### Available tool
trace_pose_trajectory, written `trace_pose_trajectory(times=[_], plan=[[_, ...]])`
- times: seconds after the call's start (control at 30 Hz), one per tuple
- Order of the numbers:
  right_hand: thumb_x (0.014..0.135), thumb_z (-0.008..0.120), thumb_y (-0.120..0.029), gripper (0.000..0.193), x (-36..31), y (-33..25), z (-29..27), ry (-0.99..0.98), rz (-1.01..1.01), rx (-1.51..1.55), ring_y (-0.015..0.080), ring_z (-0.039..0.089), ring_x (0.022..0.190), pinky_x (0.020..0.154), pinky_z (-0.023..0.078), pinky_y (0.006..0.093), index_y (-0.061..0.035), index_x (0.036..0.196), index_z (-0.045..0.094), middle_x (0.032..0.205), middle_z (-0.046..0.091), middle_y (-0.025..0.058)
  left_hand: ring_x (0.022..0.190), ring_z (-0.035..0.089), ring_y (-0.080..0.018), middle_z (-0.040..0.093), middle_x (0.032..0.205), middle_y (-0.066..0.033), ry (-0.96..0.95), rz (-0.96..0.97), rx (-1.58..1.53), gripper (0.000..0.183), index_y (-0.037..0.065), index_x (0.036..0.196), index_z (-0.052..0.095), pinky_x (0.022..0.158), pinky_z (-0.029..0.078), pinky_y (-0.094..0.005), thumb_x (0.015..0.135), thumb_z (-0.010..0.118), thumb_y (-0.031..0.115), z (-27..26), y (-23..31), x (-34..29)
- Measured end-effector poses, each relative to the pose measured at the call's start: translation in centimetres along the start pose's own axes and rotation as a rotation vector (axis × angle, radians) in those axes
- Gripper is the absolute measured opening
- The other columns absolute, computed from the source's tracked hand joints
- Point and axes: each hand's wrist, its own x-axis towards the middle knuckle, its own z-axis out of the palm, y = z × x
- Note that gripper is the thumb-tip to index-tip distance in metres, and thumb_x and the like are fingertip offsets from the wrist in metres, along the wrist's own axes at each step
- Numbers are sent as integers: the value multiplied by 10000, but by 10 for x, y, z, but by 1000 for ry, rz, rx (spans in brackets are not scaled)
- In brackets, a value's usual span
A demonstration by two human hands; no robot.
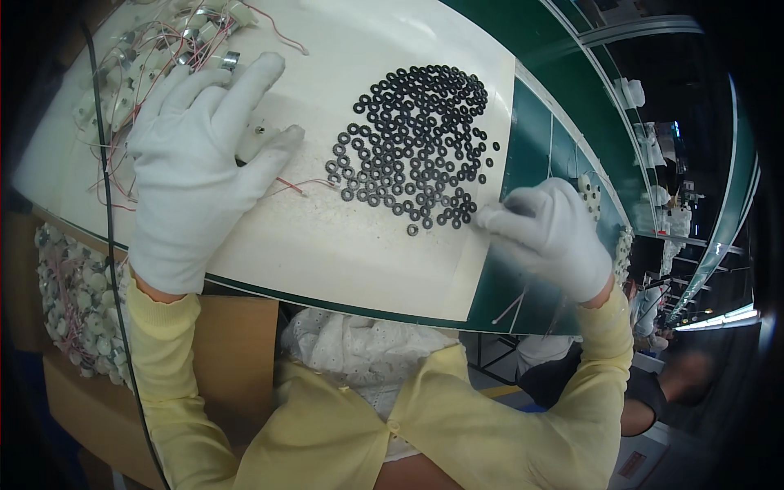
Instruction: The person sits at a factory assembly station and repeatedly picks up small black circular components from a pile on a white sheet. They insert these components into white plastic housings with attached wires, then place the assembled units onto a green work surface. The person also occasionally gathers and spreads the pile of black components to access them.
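My left hand (192,155), in a white glove, is over the left of the white board with its fingers spread. A white part (255,137) with a small hole shows between its thumb and forefinger, partly covered by the hand; a red and white wire pair (292,186) emerges near the thumb. Many small black rings (408,135) lie loose across the middle of the board. By their right side, my white-gloved right hand (551,233) has its fingers drawn together in a pinch. Motion blurs it slightly, and anything between the fingertips is hidden.
Motor-like parts with red and white wires (188,37) are heaped at the far left. A black cable (106,180) runs down the left side. Below the table, a cardboard box (237,351) adjoins more wired parts (82,302). Other pale parts (590,196) line the green surface's right edge.
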Motion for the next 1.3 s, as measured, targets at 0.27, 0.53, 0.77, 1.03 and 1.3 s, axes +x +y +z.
trace_pose_trajectory(times=[0.27, 0.53, 0.77, 1.03, 1.3], plan=[[775, 668, -103, 247, -14, -8, -10, -100, -55, -87, 238, 568, 684, 718, 477, 371, -162, 1008, 725, 761, 591, 22, 943, 620, -315, 651, 902, -102, -36, 29, 17, 589, 50, 1318, 660, 876, 503, -434, 761, 828, 137, -3, 0, 1], [854, 678, -89, 193, -25, -5, 11, 27, 339, 314, 269, 600, 723, 774, 513, 359, -118, 1038, 731, 731, 598, 44, 957, 626, -320, 669, 954, -121, -46, 31, 6, 567, 35, 1300, 660, 886, 502, -437, 765, 824, 129, -2, 1, 3], [904, 687, -126, 259, -90, -1, 51, 225, 470, -166, 298, 605, 681, 642, 464, 414, -115, 1163, 697, 784, 631, 60, 979, 627, -326, 649, 882, -114, -36, -43, 1, 522, 57, 1247, 684, 933, 490, -455, 762, 824, 189, -3, 9, 5], [866, 717, -219, 374, -93, -25, 8, 270, 625, -353, 294, 610, 708, 666, 453, 426, -142, 1226, 654, 797, 624, 51, 1043, 632, -341, 685, 1041, -158, -68, -32, 94, 550, 57, 1286, 678, 943, 496, -447, 773, 825, 193, -2, 9, 3], [861, 740, -306, 222, -71, -23, 40, 188, 674, -157, 280, 631, 697, 626, 440, 424, -158, 1015, 681, 744, 624, 45, 1034, 621, -361, 664, 1090, -192, -102, -54, 84, 553, 49, 1309, 668, 933, 497, -456, 792, 819, 174, -4, 11, 4]])
